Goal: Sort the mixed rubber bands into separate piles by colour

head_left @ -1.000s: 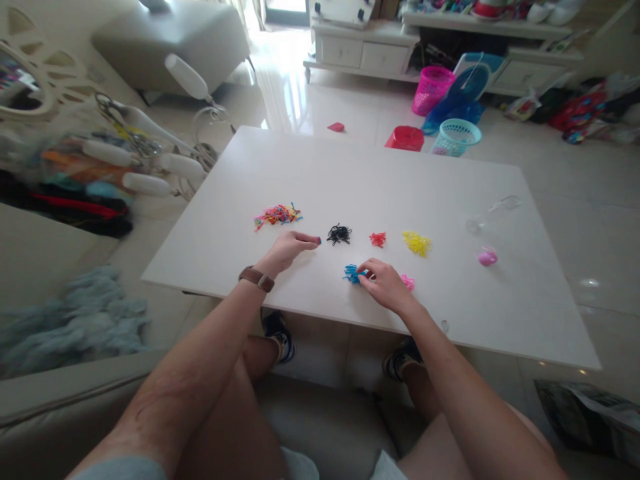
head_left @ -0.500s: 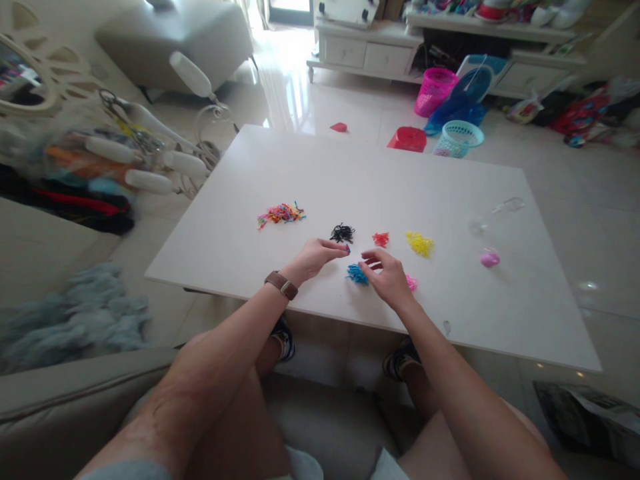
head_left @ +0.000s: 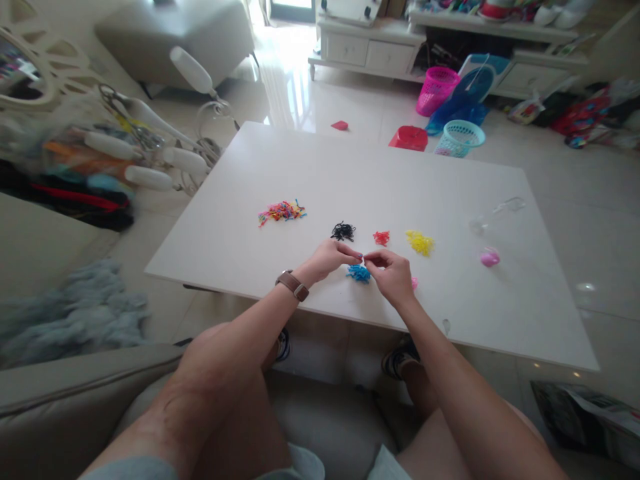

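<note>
My left hand (head_left: 331,259), with a brown watch (head_left: 294,285) on its wrist, pinches small coloured rubber bands at its fingertips. They are too tiny to make out clearly. Meeting them is my right hand (head_left: 391,273), thumb and forefinger pressed together; what it grips is hidden. Just below the fingertips lies a pile of blue rubber bands (head_left: 358,273). Black rubber bands (head_left: 343,231) are heaped beyond my left hand. Past my right hand are red (head_left: 381,238) and yellow rubber bands (head_left: 420,243), while pink rubber bands (head_left: 414,283) are partly covered by it.
A mixed-colour pile of rubber bands (head_left: 283,211) lies at the left of the white table (head_left: 350,167). To the right are a pink bundle (head_left: 490,257) and clear plastic pieces (head_left: 479,227). Baskets (head_left: 460,138) and a red stool (head_left: 409,138) stand beyond the far edge.
My left hand has moved right to meet my right hand. The right hand's fingers, apart before, have closed into a pinch. The piles look the same.
</note>
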Tool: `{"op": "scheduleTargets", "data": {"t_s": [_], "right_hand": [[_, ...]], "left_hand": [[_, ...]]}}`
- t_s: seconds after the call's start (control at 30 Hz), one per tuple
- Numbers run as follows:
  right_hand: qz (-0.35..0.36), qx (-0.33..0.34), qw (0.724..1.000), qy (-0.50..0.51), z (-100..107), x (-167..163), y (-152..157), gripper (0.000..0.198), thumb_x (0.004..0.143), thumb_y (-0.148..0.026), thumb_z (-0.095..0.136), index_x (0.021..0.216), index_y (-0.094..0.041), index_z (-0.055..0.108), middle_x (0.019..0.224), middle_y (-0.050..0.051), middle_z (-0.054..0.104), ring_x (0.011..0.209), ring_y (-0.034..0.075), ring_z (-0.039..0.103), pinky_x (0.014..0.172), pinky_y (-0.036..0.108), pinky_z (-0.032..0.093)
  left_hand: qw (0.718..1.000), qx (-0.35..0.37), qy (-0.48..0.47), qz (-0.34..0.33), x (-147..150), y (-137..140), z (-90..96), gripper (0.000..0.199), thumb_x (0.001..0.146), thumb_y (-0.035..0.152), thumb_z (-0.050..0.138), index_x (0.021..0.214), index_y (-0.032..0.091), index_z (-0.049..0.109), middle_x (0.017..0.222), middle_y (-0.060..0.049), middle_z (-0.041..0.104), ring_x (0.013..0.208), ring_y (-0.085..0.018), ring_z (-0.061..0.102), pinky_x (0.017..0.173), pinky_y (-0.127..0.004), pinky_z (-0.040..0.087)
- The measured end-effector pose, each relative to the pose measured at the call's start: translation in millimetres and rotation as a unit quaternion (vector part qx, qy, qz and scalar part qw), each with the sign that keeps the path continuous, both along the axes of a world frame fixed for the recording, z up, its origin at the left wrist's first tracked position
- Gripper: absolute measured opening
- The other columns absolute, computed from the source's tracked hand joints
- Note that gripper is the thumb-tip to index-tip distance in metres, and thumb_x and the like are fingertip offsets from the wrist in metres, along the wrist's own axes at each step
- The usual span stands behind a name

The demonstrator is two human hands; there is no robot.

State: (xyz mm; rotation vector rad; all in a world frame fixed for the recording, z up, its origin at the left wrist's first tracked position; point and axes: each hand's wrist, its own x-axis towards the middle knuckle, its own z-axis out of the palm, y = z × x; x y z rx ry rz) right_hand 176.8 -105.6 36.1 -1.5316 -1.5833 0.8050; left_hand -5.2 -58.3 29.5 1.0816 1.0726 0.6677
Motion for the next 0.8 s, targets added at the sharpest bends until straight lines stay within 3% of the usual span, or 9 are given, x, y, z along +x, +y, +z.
{"op": "scheduleTargets", "data": {"t_s": [0.13, 0.37, 0.5, 0.6, 0.7, 0.8], "right_hand": [[-0.011, -0.020, 0.999, -0.048, -7.2, 7.3, 3.4, 0.010, 0.077, -0.022, 0.063, 0.077, -0.020, 0.073, 0.074, 0.003, 0.074, 0.067, 0.018, 0.068, 0.069, 0.030, 0.054], [0.069, -0.081, 0.990, -0.097, -20.9, 8.1, 4.1, 0.011, 0.077, -0.018, 0.062, 0.077, -0.021, 0.073, 0.074, 0.002, 0.074, 0.069, 0.018, 0.067, 0.069, 0.030, 0.051], [0.051, -0.058, 0.993, -0.088, -16.4, 4.9, 5.0, 0.008, 0.079, -0.025, 0.066, 0.074, -0.021, 0.071, 0.071, 0.002, 0.072, 0.066, 0.018, 0.067, 0.069, 0.030, 0.052], [0.009, -0.020, 0.999, -0.039, -11.8, 4.1, 6.3, 0.010, 0.080, -0.028, 0.066, 0.084, -0.020, 0.071, 0.082, 0.004, 0.075, 0.071, 0.018, 0.069, 0.071, 0.031, 0.055], [0.031, -0.021, 0.999, 0.017, -9.8, 3.1, 5.9, 0.020, 0.081, -0.030, 0.066, 0.098, -0.021, 0.071, 0.092, 0.005, 0.076, 0.077, 0.019, 0.071, 0.073, 0.032, 0.057], [0.060, -0.012, 0.998, 0.016, -9.7, 1.9, 4.4, 0.014, 0.083, -0.030, 0.064, 0.090, -0.021, 0.073, 0.085, 0.004, 0.076, 0.077, 0.019, 0.071, 0.076, 0.033, 0.057]], "left_hand": [[0.998, 0.022, 0.033, 0.040, -2.8, 3.0, 0.5, 0.019, 0.060, 0.024, 0.086, 0.074, 0.015, 0.079, 0.084, -0.009, 0.076, 0.083, -0.020, 0.067, 0.082, -0.035, 0.050], [0.999, 0.019, -0.009, 0.042, 0.1, 7.4, -4.3, 0.022, 0.061, 0.018, 0.085, 0.076, 0.013, 0.071, 0.083, -0.009, 0.075, 0.080, -0.018, 0.070, 0.083, -0.035, 0.052], [0.999, 0.000, -0.020, 0.033, 1.0, 6.0, -5.1, 0.024, 0.062, 0.015, 0.085, 0.079, 0.014, 0.067, 0.078, -0.009, 0.075, 0.077, -0.019, 0.071, 0.079, -0.034, 0.053], [1.000, -0.002, -0.018, 0.015, 0.7, 3.2, -2.4, 0.024, 0.064, 0.015, 0.084, 0.079, 0.015, 0.066, 0.075, -0.008, 0.076, 0.076, -0.019, 0.071, 0.078, -0.033, 0.052], [1.000, 0.003, -0.014, -0.001, 0.8, 0.8, -0.5, 0.023, 0.065, 0.016, 0.084, 0.079, 0.015, 0.066, 0.075, -0.008, 0.076, 0.074, -0.019, 0.071, 0.076, -0.032, 0.052], [1.000, 0.013, -0.007, -0.005, 0.8, 0.3, -0.8, 0.023, 0.065, 0.019, 0.084, 0.079, 0.015, 0.067, 0.075, -0.007, 0.076, 0.073, -0.018, 0.070, 0.074, -0.032, 0.052]]}}
